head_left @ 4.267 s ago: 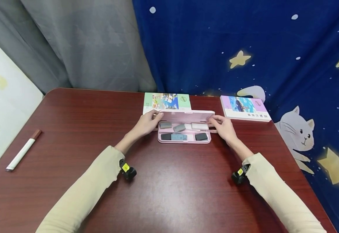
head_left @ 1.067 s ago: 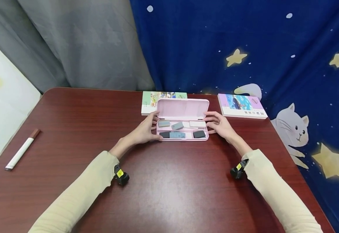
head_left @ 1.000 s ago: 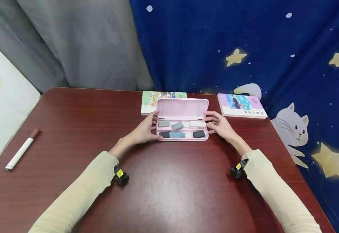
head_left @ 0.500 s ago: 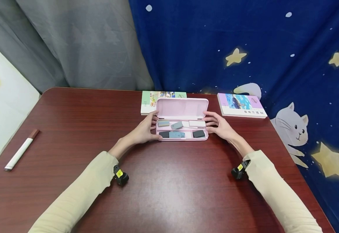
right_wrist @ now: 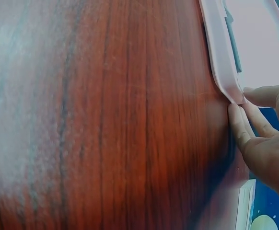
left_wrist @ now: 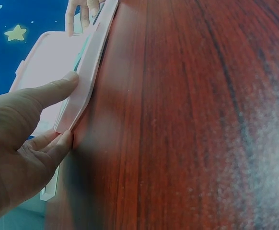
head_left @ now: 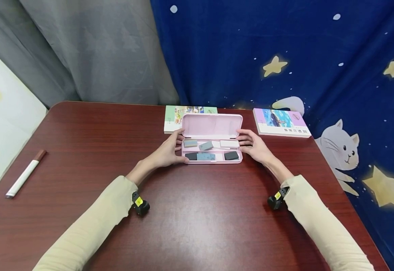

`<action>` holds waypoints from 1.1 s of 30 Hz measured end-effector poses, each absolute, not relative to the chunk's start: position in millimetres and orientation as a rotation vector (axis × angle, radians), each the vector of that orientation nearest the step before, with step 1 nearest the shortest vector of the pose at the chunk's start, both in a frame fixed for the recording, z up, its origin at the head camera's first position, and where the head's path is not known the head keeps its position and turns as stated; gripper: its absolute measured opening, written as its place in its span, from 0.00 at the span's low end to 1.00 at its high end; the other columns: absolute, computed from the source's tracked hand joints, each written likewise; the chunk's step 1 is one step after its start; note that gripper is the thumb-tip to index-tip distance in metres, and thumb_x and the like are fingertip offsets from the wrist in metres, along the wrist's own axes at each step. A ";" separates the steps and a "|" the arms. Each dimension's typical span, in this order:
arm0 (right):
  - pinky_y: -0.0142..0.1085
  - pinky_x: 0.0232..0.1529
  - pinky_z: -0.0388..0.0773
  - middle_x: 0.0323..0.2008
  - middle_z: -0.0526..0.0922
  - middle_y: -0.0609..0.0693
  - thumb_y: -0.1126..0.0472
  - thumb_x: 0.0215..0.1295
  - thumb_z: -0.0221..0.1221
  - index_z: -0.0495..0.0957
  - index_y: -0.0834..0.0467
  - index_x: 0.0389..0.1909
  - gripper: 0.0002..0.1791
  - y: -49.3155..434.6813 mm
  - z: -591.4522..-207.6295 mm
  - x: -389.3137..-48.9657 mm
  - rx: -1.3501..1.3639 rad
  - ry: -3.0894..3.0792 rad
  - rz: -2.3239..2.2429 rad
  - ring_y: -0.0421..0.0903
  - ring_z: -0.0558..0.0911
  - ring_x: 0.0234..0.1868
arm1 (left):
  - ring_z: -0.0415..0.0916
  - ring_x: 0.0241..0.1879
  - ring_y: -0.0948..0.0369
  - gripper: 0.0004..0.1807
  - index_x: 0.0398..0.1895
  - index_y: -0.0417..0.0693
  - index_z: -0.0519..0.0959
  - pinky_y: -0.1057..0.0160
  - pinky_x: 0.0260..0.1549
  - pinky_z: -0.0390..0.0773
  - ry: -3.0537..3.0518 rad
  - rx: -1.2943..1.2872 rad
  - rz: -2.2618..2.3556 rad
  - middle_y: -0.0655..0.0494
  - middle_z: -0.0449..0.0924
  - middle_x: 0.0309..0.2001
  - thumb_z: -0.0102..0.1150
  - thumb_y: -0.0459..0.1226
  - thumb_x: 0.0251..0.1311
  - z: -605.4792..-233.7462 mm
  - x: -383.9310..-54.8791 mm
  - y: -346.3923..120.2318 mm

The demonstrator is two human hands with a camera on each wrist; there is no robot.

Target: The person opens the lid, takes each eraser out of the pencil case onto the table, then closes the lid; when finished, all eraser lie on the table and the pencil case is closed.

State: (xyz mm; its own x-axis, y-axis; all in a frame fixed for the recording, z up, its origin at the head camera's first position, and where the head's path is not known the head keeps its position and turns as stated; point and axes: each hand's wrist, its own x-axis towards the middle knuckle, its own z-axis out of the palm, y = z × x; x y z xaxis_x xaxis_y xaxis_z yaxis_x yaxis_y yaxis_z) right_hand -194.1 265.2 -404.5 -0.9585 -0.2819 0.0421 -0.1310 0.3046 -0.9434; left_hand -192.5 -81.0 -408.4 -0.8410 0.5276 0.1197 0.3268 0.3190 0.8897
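A pink pencil case (head_left: 219, 156) lies at the back middle of the table, its lid (head_left: 212, 126) leaning back. Several erasers sit in two rows inside: a white eraser (head_left: 229, 144), a grey-blue eraser (head_left: 206, 145) and a striped eraser (head_left: 190, 143) behind; a blue eraser (head_left: 205, 156) and a black eraser (head_left: 231, 155) in front. My left hand (head_left: 166, 153) grips the left end, thumb at the front corner, fingers low on the side in the left wrist view. At the opposite end, my right hand (head_left: 259, 148) pinches the edge; its thumb (right_wrist: 264, 95) is on top, fingers lower.
Behind the case lies a green-covered book (head_left: 174, 119), partly hidden by the lid. A purple-edged book (head_left: 281, 122) lies at the back right. Far left on the dark red table (head_left: 197, 218) is a white marker (head_left: 25, 175) with a brown cap. Curtains hang behind.
The lid has swung from half raised to leaning back. My left hand has moved from the lid to the case's left end. Lately, my right thumb has shifted slightly along the right edge.
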 end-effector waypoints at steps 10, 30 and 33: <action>0.26 0.47 0.76 0.56 0.71 0.72 0.82 0.59 0.55 0.59 0.66 0.68 0.35 265.5 -407.0 -196.0 -0.401 2.389 -1.734 0.64 0.73 0.54 | 0.65 0.58 0.44 0.59 0.72 0.35 0.47 0.53 0.58 0.72 2.404 0.770 1.534 0.35 0.62 0.59 0.77 0.27 0.40 -409.2 -191.6 -81.5; 0.29 0.50 0.77 0.58 0.69 0.73 0.83 0.59 0.56 0.52 0.64 0.69 0.39 275.0 -408.5 -194.0 -0.533 2.299 -1.783 0.64 0.71 0.56 | 0.66 0.55 0.43 0.59 0.72 0.33 0.45 0.52 0.54 0.75 2.491 0.803 1.493 0.33 0.63 0.58 0.76 0.26 0.40 -404.5 -186.1 -77.4; 0.29 0.50 0.77 0.59 0.68 0.73 0.83 0.59 0.55 0.51 0.64 0.70 0.40 275.7 -409.2 -194.0 -0.543 2.276 -1.786 0.64 0.71 0.57 | 0.67 0.55 0.44 0.59 0.72 0.33 0.45 0.52 0.53 0.76 2.495 0.810 1.488 0.33 0.63 0.58 0.76 0.27 0.41 -405.6 -186.3 -77.9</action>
State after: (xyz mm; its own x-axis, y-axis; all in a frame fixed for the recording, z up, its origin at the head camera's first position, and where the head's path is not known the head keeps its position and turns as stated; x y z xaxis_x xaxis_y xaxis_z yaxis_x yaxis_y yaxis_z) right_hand -194.0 275.7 -409.2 -0.9130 -0.4021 0.0691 -0.1628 0.2036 -0.9654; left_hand -186.3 -77.9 -405.6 -0.8486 0.5042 0.1605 0.3808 0.3713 0.8468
